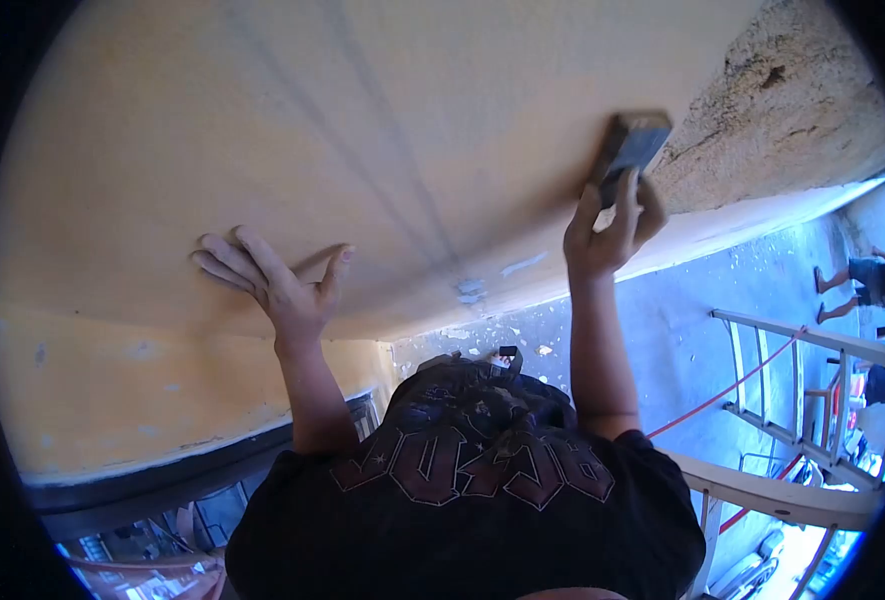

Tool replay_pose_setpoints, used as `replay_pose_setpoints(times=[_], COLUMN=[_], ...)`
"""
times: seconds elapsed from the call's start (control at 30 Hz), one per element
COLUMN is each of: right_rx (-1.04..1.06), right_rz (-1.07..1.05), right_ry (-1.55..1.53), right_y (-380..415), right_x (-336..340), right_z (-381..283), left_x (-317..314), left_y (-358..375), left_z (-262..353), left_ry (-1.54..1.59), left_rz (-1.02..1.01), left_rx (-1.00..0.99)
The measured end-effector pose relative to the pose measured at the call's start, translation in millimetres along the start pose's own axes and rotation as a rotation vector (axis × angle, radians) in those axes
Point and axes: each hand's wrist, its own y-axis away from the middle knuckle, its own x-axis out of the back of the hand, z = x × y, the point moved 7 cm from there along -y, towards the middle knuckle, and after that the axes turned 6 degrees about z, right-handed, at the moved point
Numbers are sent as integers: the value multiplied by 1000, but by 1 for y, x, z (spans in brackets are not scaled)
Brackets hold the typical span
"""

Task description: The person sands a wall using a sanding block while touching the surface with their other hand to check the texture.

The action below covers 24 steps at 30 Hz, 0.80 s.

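Observation:
My right hand (617, 225) grips a dark rectangular block (630, 148) and holds it against the tan wall (412, 120), close to a rough, bare patch (777, 100) at the upper right. On the left, my left hand (277, 280) lies against the same wall, fingers spread and nothing held. The side of the block facing the wall is hidden.
A metal ladder (817, 335) stands at the right, with a red cord (717, 395) near it. Another person (867, 280) is at the far right. Below lies a grey floor (662, 315) with pale specks. A dark ledge (162, 468) runs along the lower left.

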Motion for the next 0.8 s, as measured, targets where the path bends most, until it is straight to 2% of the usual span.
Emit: replay_pose_setpoints(times=[0.1,0.27,0.33,0.4,0.5,0.6,0.7,0.8], right_rx=[29,-70,-99,-65,31,76,-20,-74], right_rz=[9,-128,-198,-136,-42,2,-92,-325], right_ry=[-12,25,36,16,26,16,64,117], right_y=[-27,102,116,99,13,-5,65,169], right_x=[0,8,7,6,2,1,8,39], right_z=[2,35,31,31,6,3,24,49], left_x=[2,7,5,4,6,7,9,7], left_y=[1,3,5,3,-1,0,2,5], left_z=[-1,-1,-1,0,3,2,-2,-3], left_ry=[25,127,151,162,168,176,197,183], left_rz=[30,-8,-4,11,6,31,31,32], left_rx=[6,-4,0,-3,-8,11,18,12])
